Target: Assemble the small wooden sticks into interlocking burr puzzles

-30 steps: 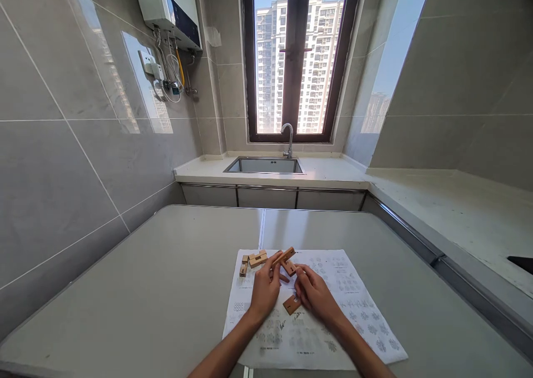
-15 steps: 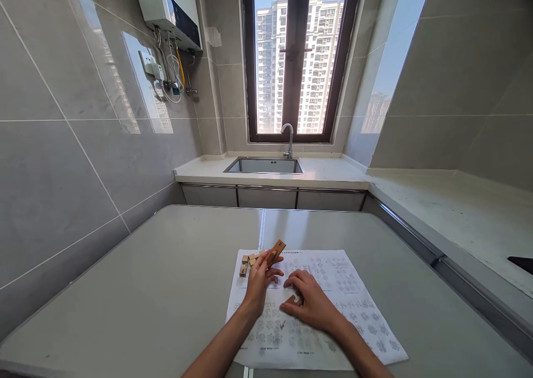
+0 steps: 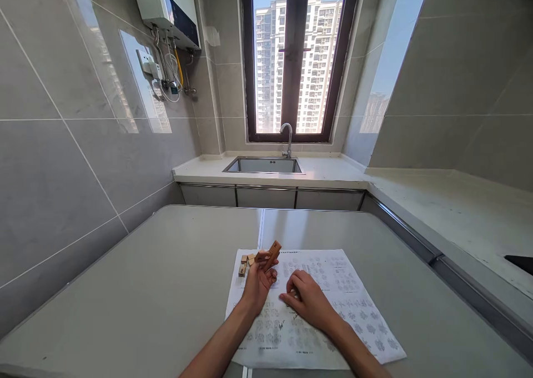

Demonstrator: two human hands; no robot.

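My left hand (image 3: 257, 281) is closed round a notched wooden puzzle bar (image 3: 272, 254) and holds it tilted above the printed instruction sheet (image 3: 350, 306). My right hand (image 3: 306, 298) rests palm down on the sheet, fingers curled over something I cannot make out. A few loose wooden puzzle pieces (image 3: 246, 263) lie at the sheet's far left corner, just beyond my left hand.
The sheet lies on a grey table (image 3: 166, 278) with a seam down its middle. Beyond it a white counter (image 3: 325, 170) holds a steel sink (image 3: 263, 165) and tap (image 3: 287, 138) under a window. A water heater (image 3: 166, 6) hangs on the tiled left wall.
My left hand lifted the bar up and left, away from the right hand. My right hand came down flat over the small piece that lay on the sheet and drew a little closer.
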